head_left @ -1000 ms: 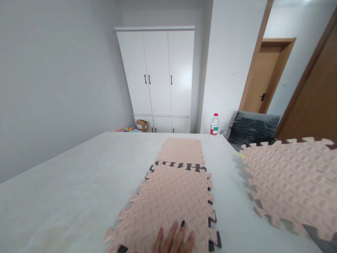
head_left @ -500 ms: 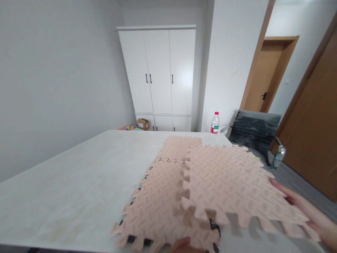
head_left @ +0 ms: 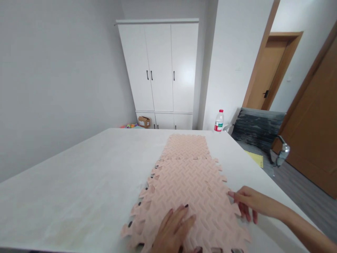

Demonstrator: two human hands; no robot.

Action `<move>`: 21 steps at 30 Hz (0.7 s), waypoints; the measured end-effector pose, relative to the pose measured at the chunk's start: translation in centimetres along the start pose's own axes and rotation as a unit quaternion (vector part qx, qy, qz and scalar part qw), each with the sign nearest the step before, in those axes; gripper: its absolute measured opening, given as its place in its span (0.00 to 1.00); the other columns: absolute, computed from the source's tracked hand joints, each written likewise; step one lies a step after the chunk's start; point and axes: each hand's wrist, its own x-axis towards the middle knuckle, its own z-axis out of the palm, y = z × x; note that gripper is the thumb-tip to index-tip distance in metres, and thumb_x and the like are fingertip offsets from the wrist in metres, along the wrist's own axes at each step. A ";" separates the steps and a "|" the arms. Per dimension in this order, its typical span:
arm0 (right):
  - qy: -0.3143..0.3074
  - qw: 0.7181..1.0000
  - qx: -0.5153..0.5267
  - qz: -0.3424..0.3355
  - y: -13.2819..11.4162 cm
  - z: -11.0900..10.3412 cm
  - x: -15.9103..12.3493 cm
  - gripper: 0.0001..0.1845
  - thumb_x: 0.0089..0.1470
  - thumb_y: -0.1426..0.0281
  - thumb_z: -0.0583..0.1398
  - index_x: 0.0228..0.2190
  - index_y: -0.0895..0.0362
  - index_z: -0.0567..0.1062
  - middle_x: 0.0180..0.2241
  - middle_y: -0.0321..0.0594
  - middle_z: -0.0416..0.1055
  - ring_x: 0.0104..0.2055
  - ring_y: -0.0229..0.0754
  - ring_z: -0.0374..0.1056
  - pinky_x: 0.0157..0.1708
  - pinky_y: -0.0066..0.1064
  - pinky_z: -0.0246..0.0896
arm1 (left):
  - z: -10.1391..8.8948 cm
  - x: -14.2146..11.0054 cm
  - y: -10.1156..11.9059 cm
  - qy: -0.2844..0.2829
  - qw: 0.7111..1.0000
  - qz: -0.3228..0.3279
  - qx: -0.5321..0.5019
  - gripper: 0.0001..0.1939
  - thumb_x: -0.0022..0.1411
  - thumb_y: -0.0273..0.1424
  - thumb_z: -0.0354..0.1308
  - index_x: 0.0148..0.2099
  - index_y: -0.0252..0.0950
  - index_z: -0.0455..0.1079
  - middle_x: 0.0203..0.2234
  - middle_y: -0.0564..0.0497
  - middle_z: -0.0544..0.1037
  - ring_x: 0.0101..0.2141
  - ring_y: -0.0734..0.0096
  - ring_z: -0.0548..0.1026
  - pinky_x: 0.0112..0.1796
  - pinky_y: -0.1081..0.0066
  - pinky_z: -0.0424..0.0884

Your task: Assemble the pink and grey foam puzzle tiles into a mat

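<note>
Swung across from the right side half a second ago, a pink foam puzzle tile (head_left: 197,189) now lies over the near end of the row, both hands upon it or at its edge. The left hand (head_left: 172,230) rests palm down on its textured face, fingers spread forward and slightly bent, gripping nothing. The right hand (head_left: 250,203) reaches in from the side, wrist low, fingers apart and loosely curled, one fingertip at the tile's right edge; whether it pinches the foam, one cannot tell. The laying down looks all but complete, though the alignment does not: teeth of a lower tile (head_left: 126,230) jut out along the left, with dark bits between them. Beyond, a far tile (head_left: 186,146) meets the near ones at a thin seam; whether they interlock is unclear. A red-capped bottle (head_left: 219,121) stands at the far edge of the white table (head_left: 79,182), near a dark chair (head_left: 258,126).
</note>
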 end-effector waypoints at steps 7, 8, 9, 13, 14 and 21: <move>0.219 0.975 0.025 -0.019 -1.4 -6.9 9.1 0.13 0.52 0.63 0.58 0.35 0.59 0.73 0.36 0.44 0.72 0.30 0.38 0.69 0.24 0.25 0.63 | 1.6 -0.9 -0.5 -0.027 0.993 0.053 0.103 0.28 0.58 0.55 0.49 0.53 0.44 0.69 0.45 0.53 0.77 0.46 0.69 0.75 0.47 0.73 0.69; 0.232 0.970 0.074 -0.015 -1.8 -7.3 10.8 0.12 0.51 0.66 0.58 0.37 0.58 0.72 0.39 0.44 0.71 0.33 0.38 0.69 0.26 0.25 0.64 | 1.5 -0.9 -0.5 -0.025 0.993 0.052 0.100 0.28 0.58 0.55 0.48 0.52 0.44 0.69 0.45 0.54 0.77 0.46 0.70 0.75 0.47 0.73 0.69; 0.240 0.965 0.101 -0.010 -2.3 -7.5 12.4 0.12 0.51 0.67 0.58 0.39 0.57 0.71 0.40 0.43 0.70 0.35 0.38 0.68 0.27 0.24 0.63 | 1.5 -1.0 -0.5 -0.022 0.994 0.051 0.097 0.28 0.58 0.55 0.48 0.52 0.45 0.70 0.45 0.54 0.78 0.46 0.70 0.75 0.48 0.74 0.68; 0.254 0.957 0.139 0.007 -3.9 -7.5 17.6 0.09 0.53 0.68 0.56 0.37 0.58 0.68 0.34 0.41 0.68 0.30 0.35 0.67 0.23 0.22 0.58 | 1.5 -1.1 -0.8 -0.029 0.994 0.055 0.087 0.21 0.63 0.48 0.48 0.53 0.46 0.69 0.45 0.57 0.77 0.47 0.73 0.74 0.50 0.76 0.66; 0.257 0.955 0.145 0.010 -4.2 -7.5 18.5 0.08 0.54 0.67 0.55 0.35 0.59 0.68 0.31 0.40 0.68 0.27 0.34 0.66 0.22 0.23 0.57 | 1.5 -1.1 -0.9 -0.041 0.993 0.062 0.093 0.19 0.64 0.44 0.48 0.53 0.47 0.68 0.46 0.57 0.77 0.47 0.73 0.74 0.49 0.76 0.67; 0.239 0.962 0.126 -0.035 -6.4 -7.9 21.0 0.17 0.50 0.57 0.60 0.29 0.58 0.68 0.24 0.38 0.66 0.22 0.34 0.58 0.17 0.24 0.50 | 1.4 -0.8 -1.8 -0.059 0.990 0.101 0.080 0.16 0.65 0.33 0.48 0.53 0.45 0.69 0.45 0.58 0.77 0.45 0.74 0.75 0.48 0.77 0.69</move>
